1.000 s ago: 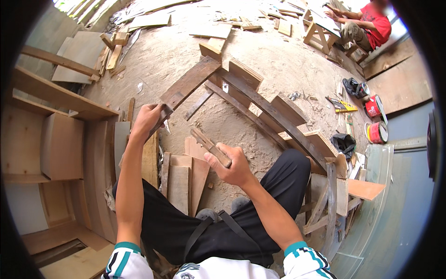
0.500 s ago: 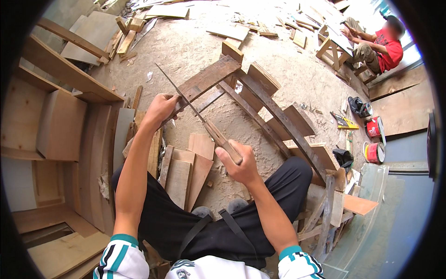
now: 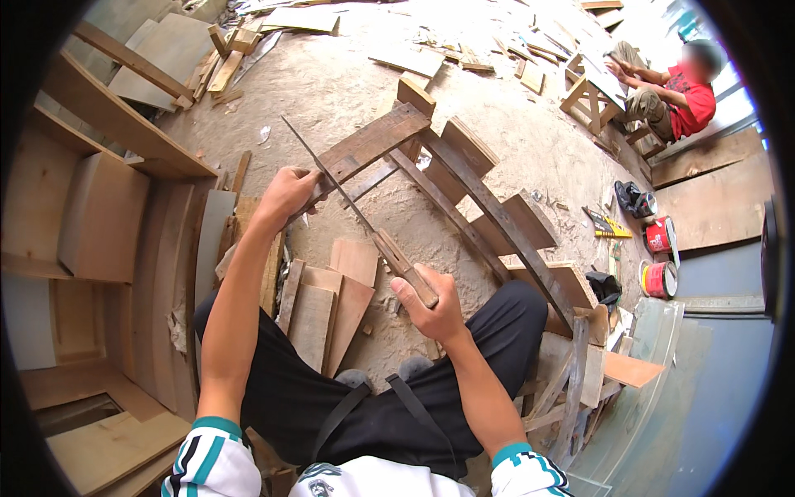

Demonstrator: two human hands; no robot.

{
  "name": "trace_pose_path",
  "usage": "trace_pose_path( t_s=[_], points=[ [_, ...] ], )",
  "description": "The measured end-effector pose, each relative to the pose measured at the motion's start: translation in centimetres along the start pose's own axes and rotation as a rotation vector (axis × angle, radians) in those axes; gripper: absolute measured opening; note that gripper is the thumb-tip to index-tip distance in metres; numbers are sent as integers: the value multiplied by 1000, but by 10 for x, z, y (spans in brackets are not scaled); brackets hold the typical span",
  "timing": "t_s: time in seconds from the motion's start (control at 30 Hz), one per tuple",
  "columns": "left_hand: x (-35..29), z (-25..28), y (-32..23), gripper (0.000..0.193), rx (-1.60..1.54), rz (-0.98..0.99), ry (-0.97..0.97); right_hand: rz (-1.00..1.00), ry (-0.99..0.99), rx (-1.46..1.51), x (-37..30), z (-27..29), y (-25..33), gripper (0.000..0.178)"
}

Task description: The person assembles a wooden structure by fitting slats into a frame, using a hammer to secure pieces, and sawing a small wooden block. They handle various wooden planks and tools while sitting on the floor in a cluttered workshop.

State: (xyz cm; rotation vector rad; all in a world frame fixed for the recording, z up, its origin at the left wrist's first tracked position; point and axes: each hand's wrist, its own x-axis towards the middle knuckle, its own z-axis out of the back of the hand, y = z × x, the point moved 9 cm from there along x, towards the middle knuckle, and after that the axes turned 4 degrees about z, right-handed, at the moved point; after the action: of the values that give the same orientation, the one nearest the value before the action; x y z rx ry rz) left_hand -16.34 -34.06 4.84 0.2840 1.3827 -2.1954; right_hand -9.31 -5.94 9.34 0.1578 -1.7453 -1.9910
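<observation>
My right hand (image 3: 435, 302) is closed round the wooden handle of a handsaw (image 3: 403, 267). Its thin dark blade runs up and to the left, edge-on, across a brown wooden board (image 3: 377, 142). The fingers of my left hand (image 3: 291, 197) wrap the near left end of that board, just left of the blade. The board's far end rests on a dark wooden frame (image 3: 489, 207) of long rails, which slants down toward my right knee. How deep the blade sits in the wood I cannot tell.
Short wood offcuts (image 3: 319, 311) lie between my legs. A wooden cabinet (image 3: 124, 224) stands at left. On the right are a yellow-handled saw (image 3: 609, 224), red cans (image 3: 660, 280) and a glass sheet (image 3: 654, 373). A person in a red shirt (image 3: 691, 103) sits working at far right.
The saw and my right hand have drawn back slightly, toward me and to the right. My left hand keeps its hold on the board. The view has shifted a little.
</observation>
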Motion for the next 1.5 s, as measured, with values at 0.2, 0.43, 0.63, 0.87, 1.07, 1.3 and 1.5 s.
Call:
trace_pose_path(
  t_s=[0.2,0.43,0.63,0.87,1.07,1.3,1.5],
  points=[
    [0,-3,-2,40,-35,-8,7,104,-7,-45,39,-14,2,26],
    [3,-1,4,38,29,-3,8,-1,28,-36,7,-9,0,28],
    [3,-2,5,38,25,3,12,4,26,-47,36,-24,-3,25],
    [3,0,3,39,26,-19,7,-12,50,-71,28,-20,1,26],
    [3,-1,3,40,-15,-2,10,18,38,-56,26,-20,-8,27],
    [11,-3,13,39,-54,-21,51,-48,-12,-22,-4,24,-2,29],
    [12,-8,21,37,-44,-2,130,-56,-172,100,-3,36,-8,32]
  ],
)
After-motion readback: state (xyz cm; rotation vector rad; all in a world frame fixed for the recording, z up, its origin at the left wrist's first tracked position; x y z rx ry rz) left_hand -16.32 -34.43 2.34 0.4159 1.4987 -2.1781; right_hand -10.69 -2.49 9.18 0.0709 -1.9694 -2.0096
